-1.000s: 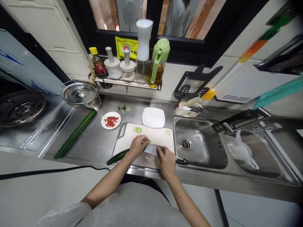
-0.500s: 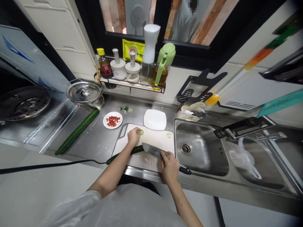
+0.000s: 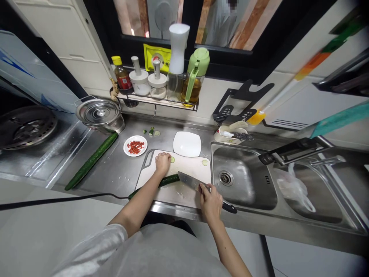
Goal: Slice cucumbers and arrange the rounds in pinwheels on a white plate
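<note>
My left hand (image 3: 163, 163) is over the upper left of the white cutting board (image 3: 191, 165), its fingers curled together at a pale green cucumber slice (image 3: 172, 159). In my right hand (image 3: 211, 203) is the black handle of a kitchen knife (image 3: 188, 181), its broad blade pointing left over the board. The blade's tip is close to the right end of a dark green cucumber (image 3: 170, 179), which lies across the board's lower part, partly hidden under my left forearm. Another cucumber slice (image 3: 204, 162) rests near the board's upper right corner.
Behind the board stand a white square plate (image 3: 187, 144) and a plate of chopped red bits (image 3: 135, 146). Small cucumber pieces (image 3: 151, 131) lie nearby. To the left are a whole cucumber (image 3: 91, 161) and a lidded pot (image 3: 100, 113); a sink (image 3: 245, 181) is at right.
The knife and my right hand have shifted right, showing more of the cucumber's end. My left hand stays near the slice, slightly farther right on the board. The whole view has drifted a little.
</note>
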Available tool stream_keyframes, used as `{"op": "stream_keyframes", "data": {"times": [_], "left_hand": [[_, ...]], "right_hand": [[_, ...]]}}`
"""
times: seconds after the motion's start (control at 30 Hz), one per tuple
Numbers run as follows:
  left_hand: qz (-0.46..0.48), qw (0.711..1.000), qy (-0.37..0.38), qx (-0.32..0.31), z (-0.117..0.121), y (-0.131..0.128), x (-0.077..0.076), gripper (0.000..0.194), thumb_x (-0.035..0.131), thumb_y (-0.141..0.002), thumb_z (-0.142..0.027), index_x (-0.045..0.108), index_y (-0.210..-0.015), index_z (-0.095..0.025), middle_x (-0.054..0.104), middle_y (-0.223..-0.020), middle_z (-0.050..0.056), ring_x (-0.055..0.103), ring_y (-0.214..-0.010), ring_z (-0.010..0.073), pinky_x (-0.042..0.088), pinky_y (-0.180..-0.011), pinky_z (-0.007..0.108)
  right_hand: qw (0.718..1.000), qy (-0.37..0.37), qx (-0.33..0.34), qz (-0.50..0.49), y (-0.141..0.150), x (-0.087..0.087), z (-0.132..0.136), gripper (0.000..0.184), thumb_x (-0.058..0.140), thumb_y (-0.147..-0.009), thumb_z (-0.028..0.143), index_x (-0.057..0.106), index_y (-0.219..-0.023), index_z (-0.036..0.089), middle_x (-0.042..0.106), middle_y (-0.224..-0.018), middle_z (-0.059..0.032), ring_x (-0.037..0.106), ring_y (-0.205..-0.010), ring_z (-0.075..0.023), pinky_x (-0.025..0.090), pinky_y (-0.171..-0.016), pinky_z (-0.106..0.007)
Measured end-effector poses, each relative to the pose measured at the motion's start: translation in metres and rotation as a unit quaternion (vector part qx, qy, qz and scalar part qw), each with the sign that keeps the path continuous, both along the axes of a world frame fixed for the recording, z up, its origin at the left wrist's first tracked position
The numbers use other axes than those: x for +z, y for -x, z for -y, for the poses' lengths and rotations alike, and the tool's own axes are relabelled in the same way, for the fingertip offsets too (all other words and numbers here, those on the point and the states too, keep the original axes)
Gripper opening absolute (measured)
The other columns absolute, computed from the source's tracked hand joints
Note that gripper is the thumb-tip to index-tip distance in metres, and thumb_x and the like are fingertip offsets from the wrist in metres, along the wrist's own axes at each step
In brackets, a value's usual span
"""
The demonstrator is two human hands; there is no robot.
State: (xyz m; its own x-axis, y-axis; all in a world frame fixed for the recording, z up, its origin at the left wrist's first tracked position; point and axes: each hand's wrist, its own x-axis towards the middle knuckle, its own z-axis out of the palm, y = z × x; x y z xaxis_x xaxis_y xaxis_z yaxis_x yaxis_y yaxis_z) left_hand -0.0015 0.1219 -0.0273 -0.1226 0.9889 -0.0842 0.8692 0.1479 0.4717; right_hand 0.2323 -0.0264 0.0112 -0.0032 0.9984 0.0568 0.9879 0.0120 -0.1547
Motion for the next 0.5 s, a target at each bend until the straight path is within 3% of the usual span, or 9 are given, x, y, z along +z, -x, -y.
{"op": "stream_keyframes", "data": {"times": [0.33, 0.5], "left_hand": [[0.031, 0.999, -0.022, 0.027, 0.012, 0.003, 0.005, 0.019, 0.055, -0.085, -0.03, 0.071, -0.092, -0.024, 0.066, -0.097, 0.008, 0.053, -0.099, 0.0254, 0.041, -0.087, 0.039], [0.078, 0.992, -0.077, -0.07, 0.048, 0.005, 0.005, 0.02, 0.054, -0.087, -0.031, 0.07, -0.094, -0.022, 0.065, -0.096, 0.007, 0.055, -0.097, 0.0224, 0.045, -0.087, 0.036]], "right_hand": [[1.0, 0.027, -0.013, 0.002, 0.001, 0.003, -0.003, 0.039, 0.052, -0.084, 0.016, 0.064, -0.119, 0.027, 0.053, -0.117, -0.0087, 0.052, -0.09, -0.0184, 0.034, -0.077, -0.03], [0.997, 0.048, -0.041, -0.033, 0.002, 0.004, -0.008, 0.038, 0.051, -0.084, 0.015, 0.063, -0.119, 0.025, 0.055, -0.117, -0.0083, 0.054, -0.09, -0.018, 0.036, -0.078, -0.03]]}}
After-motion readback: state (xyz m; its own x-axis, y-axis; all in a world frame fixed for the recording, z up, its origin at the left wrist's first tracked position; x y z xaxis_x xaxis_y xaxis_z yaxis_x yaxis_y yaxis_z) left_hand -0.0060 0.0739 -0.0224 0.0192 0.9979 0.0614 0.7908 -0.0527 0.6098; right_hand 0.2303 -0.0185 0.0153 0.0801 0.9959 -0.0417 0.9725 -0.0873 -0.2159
